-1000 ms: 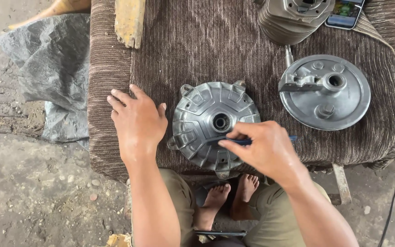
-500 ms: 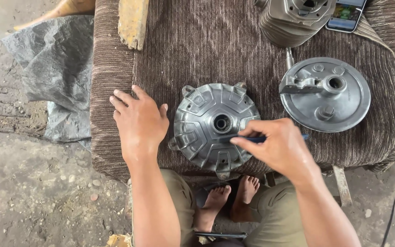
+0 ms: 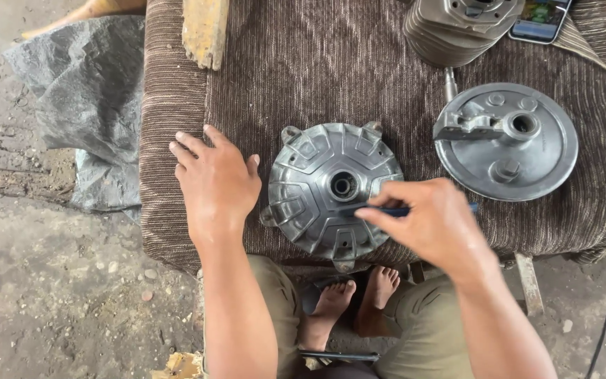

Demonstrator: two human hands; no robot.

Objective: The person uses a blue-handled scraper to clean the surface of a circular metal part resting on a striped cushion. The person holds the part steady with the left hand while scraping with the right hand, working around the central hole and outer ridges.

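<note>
While the left hand (image 3: 215,182) lies flat, fingers released, steadying the cloth-covered bench (image 3: 282,84), the right hand (image 3: 436,224) grips a thin dark tool (image 3: 387,210) over the round metal hub (image 3: 331,188) at the bench's near middle.

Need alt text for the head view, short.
Right hand holds a thin dark tool over a round ribbed metal hub on a brown cloth-covered bench; left hand rests flat beside it. A round metal plate lies to the right.
</note>
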